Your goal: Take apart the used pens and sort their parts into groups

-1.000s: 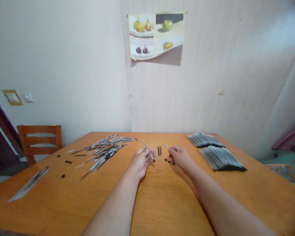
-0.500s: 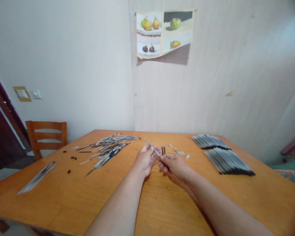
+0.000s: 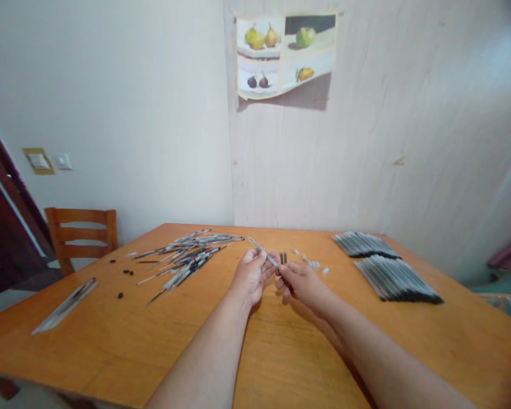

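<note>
My left hand [image 3: 250,275] is closed round a thin grey pen tube [image 3: 262,252] that slants up to the left. My right hand [image 3: 303,282] is closed in a pinch at the tube's lower end, touching the left hand; what its fingertips hold is too small to name. Both hands hover over the middle of the wooden table [image 3: 255,335]. Two short dark sticks [image 3: 283,258] lie just behind the hands, and small pale caps [image 3: 313,264] lie to their right.
A loose heap of pen parts [image 3: 187,258] lies at the left back. Neat rows of dark pens [image 3: 385,267] lie at the right back. A flat clear packet [image 3: 63,307] and small black bits [image 3: 125,275] lie far left. A wooden chair [image 3: 80,233] stands beyond the table's left edge.
My right hand has come left from the small black bits to the tube's lower end and now touches my left hand. The view has shifted slightly.
</note>
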The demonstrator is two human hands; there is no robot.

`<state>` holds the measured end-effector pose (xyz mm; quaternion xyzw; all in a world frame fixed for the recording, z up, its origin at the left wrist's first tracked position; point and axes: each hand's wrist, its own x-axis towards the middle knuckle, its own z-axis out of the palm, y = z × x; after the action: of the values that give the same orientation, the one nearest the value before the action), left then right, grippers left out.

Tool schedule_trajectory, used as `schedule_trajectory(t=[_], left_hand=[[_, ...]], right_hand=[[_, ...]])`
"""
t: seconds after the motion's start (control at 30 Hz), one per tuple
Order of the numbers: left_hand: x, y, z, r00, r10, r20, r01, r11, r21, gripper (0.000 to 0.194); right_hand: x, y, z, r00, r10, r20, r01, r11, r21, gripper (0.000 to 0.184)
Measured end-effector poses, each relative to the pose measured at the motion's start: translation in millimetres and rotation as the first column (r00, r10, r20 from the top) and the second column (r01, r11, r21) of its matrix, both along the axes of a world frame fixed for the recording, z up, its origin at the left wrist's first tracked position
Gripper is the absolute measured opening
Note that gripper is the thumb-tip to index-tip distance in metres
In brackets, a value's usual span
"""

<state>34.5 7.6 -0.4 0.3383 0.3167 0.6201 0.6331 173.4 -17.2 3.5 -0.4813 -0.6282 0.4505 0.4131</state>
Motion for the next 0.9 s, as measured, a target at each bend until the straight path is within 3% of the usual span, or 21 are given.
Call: schedule_trajectory(t=[0.17,0.33,0.5,0.67,0.83,0.9], left_hand=[[0.5,-0.1,0.0,1.000,-0.003,-0.006,0.003,1.000,0.004,0.009],[0.7,-0.1,0.1,1.000,0.008,-0.005,-0.008,1.000,0.006,0.008],[1.7,-0.7,1.2,1.000,0.011,-0.004,-0.011,1.000,-0.004,0.008],[1.9,-0.4,0.6,1.000,0.018,0.024,-0.018,1.000,-0.008,0.010],[2.0,0.6,-1.1,1.000,0.006,0.016,-0.006,1.000,-0.008,0.008],[2.0,0.6,-0.9,1.000,0.014,0.015,-0.014,1.000,-0.007,0.008]], right_hand=[[0.0,1.1,0.0,0.996,-0.090,0.013,0.087,0.989,0.123,0.021],[1.0,2.1,-3.4,1.000,0.010,-0.029,-0.010,1.000,-0.011,0.032],[1.8,4.8,-5.9,0.997,-0.070,-0.018,0.072,0.985,0.156,0.022],[2.4,3.2,-3.2,0.999,-0.032,0.004,0.032,0.999,0.016,0.034],[1.9,3.6,-3.2,0.998,-0.066,-0.020,0.068,0.990,0.121,0.022],[2.0,3.4,-3.6,0.998,-0.053,-0.027,0.055,0.994,0.090,0.024]])
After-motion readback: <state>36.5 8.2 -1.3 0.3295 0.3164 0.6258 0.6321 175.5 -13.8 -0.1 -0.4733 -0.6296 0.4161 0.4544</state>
